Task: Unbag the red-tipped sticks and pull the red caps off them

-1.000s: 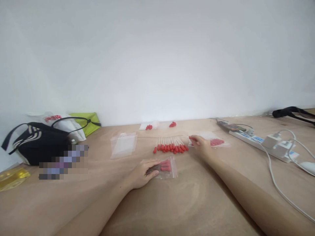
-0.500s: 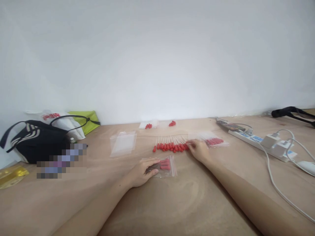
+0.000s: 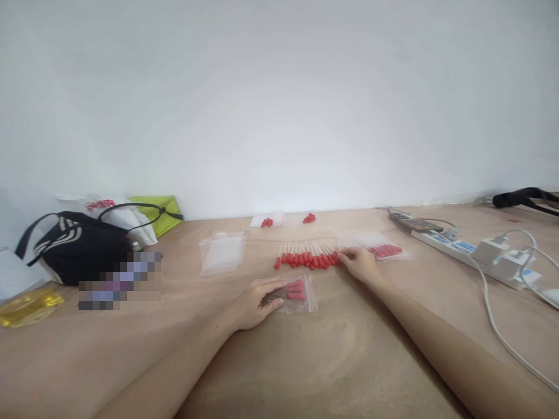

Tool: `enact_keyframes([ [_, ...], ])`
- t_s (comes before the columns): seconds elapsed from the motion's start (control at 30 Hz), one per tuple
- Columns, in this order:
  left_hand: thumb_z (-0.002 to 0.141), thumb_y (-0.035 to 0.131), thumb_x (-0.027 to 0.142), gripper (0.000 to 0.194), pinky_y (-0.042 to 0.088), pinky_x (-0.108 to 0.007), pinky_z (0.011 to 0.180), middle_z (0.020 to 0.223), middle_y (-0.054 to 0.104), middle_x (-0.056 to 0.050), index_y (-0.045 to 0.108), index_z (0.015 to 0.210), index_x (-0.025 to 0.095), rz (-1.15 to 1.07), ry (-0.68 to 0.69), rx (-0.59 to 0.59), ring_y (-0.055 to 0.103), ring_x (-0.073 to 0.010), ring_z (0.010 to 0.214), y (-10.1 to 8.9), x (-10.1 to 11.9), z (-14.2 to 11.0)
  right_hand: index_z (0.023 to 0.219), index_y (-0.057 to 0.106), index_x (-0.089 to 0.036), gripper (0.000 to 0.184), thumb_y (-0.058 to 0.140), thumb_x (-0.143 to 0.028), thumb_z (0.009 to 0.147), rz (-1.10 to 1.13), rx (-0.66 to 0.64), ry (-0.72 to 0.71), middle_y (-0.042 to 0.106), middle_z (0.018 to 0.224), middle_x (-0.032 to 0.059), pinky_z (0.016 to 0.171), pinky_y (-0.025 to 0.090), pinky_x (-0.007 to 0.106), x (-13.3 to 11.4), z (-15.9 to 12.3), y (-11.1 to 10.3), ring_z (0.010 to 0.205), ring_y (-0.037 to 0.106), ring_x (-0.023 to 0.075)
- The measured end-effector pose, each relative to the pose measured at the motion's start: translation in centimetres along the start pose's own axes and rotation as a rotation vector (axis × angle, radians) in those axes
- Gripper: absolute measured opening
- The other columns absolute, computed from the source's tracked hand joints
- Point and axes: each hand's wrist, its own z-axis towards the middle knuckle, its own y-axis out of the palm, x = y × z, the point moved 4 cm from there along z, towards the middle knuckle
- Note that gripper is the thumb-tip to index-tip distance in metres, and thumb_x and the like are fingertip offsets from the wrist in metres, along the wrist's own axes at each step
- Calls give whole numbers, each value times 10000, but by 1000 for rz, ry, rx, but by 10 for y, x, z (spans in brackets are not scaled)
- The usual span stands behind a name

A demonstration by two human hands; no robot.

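My left hand is closed on a small clear zip bag lying on the table, its fingers and thumb at the bag's left side. Inside this bag are several red-tipped sticks. Beyond it, several white sticks with red tips lie side by side in a row, tips toward me. At the right end of that row, my right hand has its fingertips pinched on the endmost red-tipped stick, partly hiding it. Just right of this hand lies a filled zip bag with more red-tipped sticks.
Flat clear bags lie left of the row. Small red pieces rest on bags near the wall. A power strip with plugs, a phone and a white cable occupy the right. A black bag stands at left.
The whole view has shifted slightly, so things appear a little further right. Both hands keep their places against the bag and the row of sticks.
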Motion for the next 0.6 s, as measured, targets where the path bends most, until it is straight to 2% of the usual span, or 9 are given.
enact_keyframes([
  [0.1, 793, 502, 306, 350, 373, -345, 947, 1183, 550, -29, 531, 1134, 234, -3, -7, 20, 485, -187, 1104, -1, 1, -1, 705, 661, -163, 203, 509, -297, 703, -21, 19, -13, 664, 747, 83, 642, 420, 314, -6, -3, -6, 688, 585, 206],
  [0.17, 813, 473, 314, 327, 385, -331, 932, 1162, 566, -29, 544, 1119, 225, -16, -17, 16, 506, -180, 1078, -2, 1, -1, 731, 657, -164, 190, 512, -284, 702, 11, -31, -68, 657, 751, 71, 643, 417, 303, -16, -10, -6, 684, 572, 189],
  [0.3, 844, 415, 300, 309, 399, -315, 911, 1137, 584, -21, 554, 1109, 221, -33, -19, 7, 525, -168, 1051, -3, 0, 0, 721, 661, -188, 150, 548, -284, 701, 132, -340, -306, 639, 713, 33, 646, 406, 268, -50, -35, 5, 690, 551, 156],
  [0.4, 822, 455, 290, 311, 409, -310, 895, 1130, 588, -21, 555, 1108, 221, -24, -15, 17, 537, -172, 1030, -2, 0, 1, 704, 672, -199, 152, 594, -328, 689, 154, -473, -389, 611, 654, 14, 653, 384, 264, -71, -50, 14, 660, 522, 142],
  [0.5, 807, 476, 274, 323, 413, -304, 884, 1123, 592, -29, 552, 1115, 209, -14, -14, 19, 544, -175, 1015, 0, 0, 2, 735, 670, -200, 189, 596, -371, 701, 169, -523, -397, 588, 624, -5, 642, 360, 258, -81, -57, 22, 617, 487, 125],
  [0.6, 805, 481, 267, 344, 408, -300, 887, 1131, 588, -24, 530, 1142, 217, -16, -12, 10, 543, -173, 1018, 2, 0, 2, 717, 645, -183, 226, 622, -403, 671, 144, -517, -393, 579, 645, -3, 638, 347, 256, -83, -58, 28, 636, 474, 130],
])
